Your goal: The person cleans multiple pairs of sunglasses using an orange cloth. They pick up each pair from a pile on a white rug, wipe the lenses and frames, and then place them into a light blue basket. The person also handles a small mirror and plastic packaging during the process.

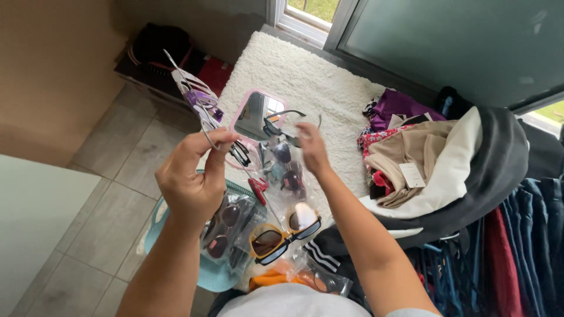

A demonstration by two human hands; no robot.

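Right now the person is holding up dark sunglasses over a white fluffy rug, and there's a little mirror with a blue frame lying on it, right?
Almost. The head view shows the mirror has a pink frame, not blue. The rest fits: the right hand holds dark sunglasses over the white fluffy rug, and the mirror lies on it.
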